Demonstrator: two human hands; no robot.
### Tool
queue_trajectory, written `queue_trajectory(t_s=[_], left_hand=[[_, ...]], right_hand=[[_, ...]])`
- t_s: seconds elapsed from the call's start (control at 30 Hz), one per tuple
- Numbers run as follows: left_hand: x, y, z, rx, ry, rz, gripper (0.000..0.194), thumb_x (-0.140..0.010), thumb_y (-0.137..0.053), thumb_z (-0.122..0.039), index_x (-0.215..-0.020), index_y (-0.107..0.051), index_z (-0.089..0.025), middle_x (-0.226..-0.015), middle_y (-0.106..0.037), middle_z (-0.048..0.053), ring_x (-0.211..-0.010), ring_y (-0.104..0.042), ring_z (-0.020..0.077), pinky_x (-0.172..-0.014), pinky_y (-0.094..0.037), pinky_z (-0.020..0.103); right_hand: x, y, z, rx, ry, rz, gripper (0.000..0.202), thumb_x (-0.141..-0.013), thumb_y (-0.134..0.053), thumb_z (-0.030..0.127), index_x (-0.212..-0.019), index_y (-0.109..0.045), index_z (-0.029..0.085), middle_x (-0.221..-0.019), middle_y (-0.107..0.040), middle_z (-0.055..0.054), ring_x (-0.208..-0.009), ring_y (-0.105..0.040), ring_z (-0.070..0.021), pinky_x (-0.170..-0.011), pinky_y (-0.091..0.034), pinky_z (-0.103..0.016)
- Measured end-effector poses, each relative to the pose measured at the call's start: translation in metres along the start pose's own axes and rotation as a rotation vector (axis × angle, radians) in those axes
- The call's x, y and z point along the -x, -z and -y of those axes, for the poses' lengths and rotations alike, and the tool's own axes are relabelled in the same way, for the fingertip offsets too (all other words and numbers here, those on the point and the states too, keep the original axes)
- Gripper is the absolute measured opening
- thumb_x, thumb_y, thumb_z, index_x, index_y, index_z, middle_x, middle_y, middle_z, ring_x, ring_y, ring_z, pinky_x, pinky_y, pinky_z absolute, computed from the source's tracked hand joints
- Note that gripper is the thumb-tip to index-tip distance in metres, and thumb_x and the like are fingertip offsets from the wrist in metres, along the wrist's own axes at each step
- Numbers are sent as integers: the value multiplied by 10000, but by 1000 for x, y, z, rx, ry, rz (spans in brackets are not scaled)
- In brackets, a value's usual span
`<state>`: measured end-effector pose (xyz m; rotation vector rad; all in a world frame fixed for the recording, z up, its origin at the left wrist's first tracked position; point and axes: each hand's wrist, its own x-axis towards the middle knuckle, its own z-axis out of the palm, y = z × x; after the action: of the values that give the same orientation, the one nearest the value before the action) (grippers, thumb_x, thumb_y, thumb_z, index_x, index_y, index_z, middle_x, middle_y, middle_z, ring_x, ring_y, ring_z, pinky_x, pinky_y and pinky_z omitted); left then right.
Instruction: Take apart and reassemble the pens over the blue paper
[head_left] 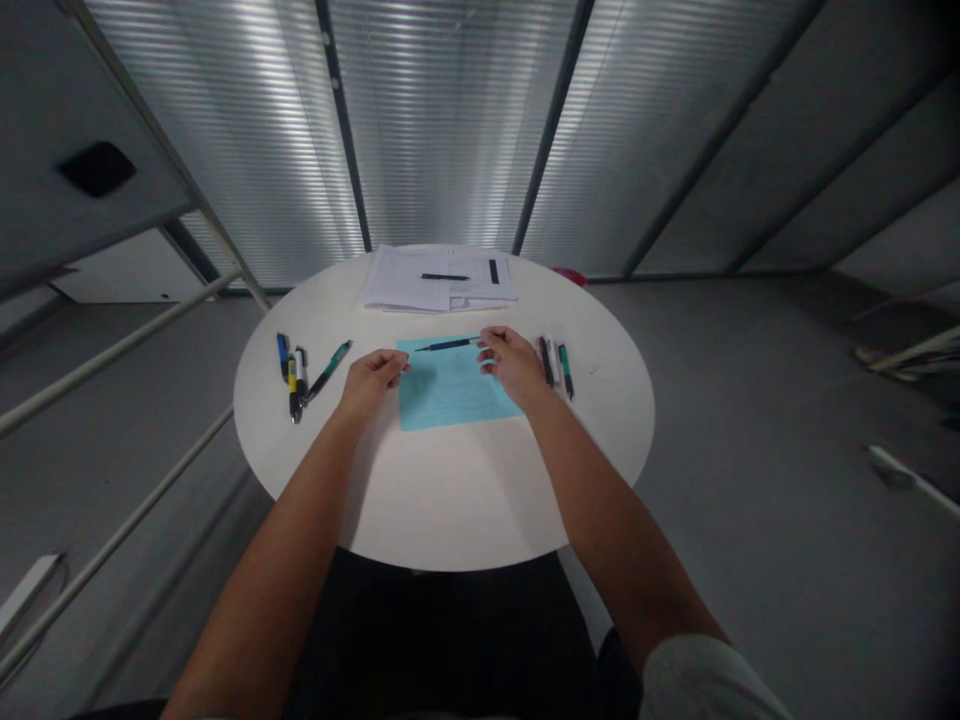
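Your right hand (514, 365) hides one end of the dark pen (448, 345) and part of the blue sheet (454, 395), whose marks (faint lines) are too small to read. Whether your left hand (373, 378) touches it is unclear. The lower edge crops your gray sleeve (701, 680).

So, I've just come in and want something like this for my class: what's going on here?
The right hand holds a dark pen by one end above the blue paper, its thin end toward the left hand. The left hand is at the paper's left edge; whether it grips anything is too small to tell. Other pens lie to both sides, and white sheets lie at the back of the table.
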<state>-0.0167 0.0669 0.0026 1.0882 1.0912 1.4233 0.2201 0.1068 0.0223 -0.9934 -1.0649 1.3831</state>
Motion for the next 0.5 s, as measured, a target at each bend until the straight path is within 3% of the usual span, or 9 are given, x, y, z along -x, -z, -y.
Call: queue_trajectory(t_s=[0.1, 0.2, 0.33, 0.43, 0.5], left_hand=[[0, 1, 0, -88, -12, -23, 181, -676, -737, -313, -766, -704, -160, -738, -671, 53, -537, -432, 83, -551, -330, 246], [2, 1, 1, -273, -71, -59, 131, -671, -715, -274, -763, -707, -180, -725, -666, 51, -584, -472, 124, -596, -361, 274], [4, -1, 7, -576, -224, 32, 195, -648, -710, -207, -839, -752, -217, -784, -685, 53, -690, -517, 177, -702, -398, 309], [4, -2, 11, -646, -264, 85, 236, -624, -711, -185, -846, -775, -235, -836, -701, 59, -772, -543, 210, -766, -404, 320], [3, -3, 13, -646, -246, 100, 248, -610, -709, -179, -838, -780, -246, -855, -710, 60, -804, -554, 228, -792, -406, 331]], right_hand=[[-4, 8, 7, -18, 89, -133, 377, -685, -722, 500, -842, -517, 224, -690, -531, 58, -574, -531, -85, -490, -436, -211], [-4, 13, 11, 158, 242, -215, 340, -777, -637, 539, -834, -505, 231, -615, -477, 64, -535, -480, -91, -482, -406, -213], [4, 11, 12, 450, 370, -193, 298, -810, -619, 509, -825, -521, 228, -635, -498, 43, -584, -487, -112, -520, -388, -227], [9, 7, 13, 485, 380, -171, 281, -815, -617, 493, -824, -521, 230, -642, -496, 37, -610, -491, -122, -540, -380, -236], [11, 6, 15, 439, 312, -116, 279, -827, -602, 497, -841, -507, 236, -630, -481, 43, -595, -483, -120, -534, -370, -235]])
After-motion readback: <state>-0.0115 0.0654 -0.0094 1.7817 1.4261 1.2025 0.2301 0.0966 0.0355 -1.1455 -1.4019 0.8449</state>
